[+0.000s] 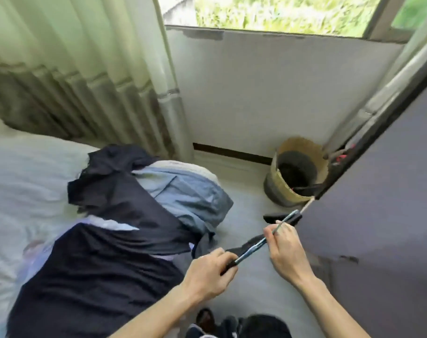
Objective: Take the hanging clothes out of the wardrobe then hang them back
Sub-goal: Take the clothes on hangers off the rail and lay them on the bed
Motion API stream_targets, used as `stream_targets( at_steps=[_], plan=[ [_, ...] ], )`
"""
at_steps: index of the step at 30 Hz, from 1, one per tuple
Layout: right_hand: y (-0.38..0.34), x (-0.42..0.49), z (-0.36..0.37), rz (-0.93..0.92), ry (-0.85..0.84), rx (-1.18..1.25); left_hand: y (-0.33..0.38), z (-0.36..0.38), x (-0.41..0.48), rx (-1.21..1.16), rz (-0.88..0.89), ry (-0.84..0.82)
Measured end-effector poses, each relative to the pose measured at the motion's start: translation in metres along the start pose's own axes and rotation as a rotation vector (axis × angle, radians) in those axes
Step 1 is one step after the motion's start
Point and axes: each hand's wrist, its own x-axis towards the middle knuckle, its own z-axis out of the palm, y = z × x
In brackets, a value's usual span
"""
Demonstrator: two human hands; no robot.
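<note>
A heap of clothes lies on the bed: dark navy garments (105, 262) and a light blue shirt (188, 191). Both of my hands hold a thin blue-grey hanger (263, 237) seen edge-on over the floor. My left hand (210, 272) grips its lower end, where dark cloth hangs from it. My right hand (283, 245) pinches it higher up. The grey fabric wardrobe (378, 215) stands at the right, just beyond my right hand. Its inside is hidden.
The white bed (24, 181) fills the left. A woven basket (297, 172) with dark contents sits in the far corner beside the wardrobe. Green curtains (80, 76) hang behind the bed under a window. A strip of floor runs between bed and wardrobe.
</note>
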Motion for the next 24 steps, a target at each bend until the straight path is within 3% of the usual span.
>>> stream_targets(
  at_steps=[8, 15, 20, 24],
  plan=[
    [-0.137, 0.03, 0.082, -0.545, -0.114, -0.299, -0.068, -0.043, -0.094, -0.323, -0.401, 0.128],
    [-0.237, 0.035, 0.106, -0.912, -0.215, -0.333, -0.058, -0.092, -0.14, -0.797, -0.807, 0.442],
    [-0.272, 0.041, 0.115, -1.042, -0.416, -0.185, -0.053, -0.107, -0.168, -0.838, -0.915, 0.72],
    [-0.274, 0.071, 0.124, -0.973, -0.543, -0.062, -0.061, -0.117, -0.19, -0.818, -0.915, 0.822]
  ],
)
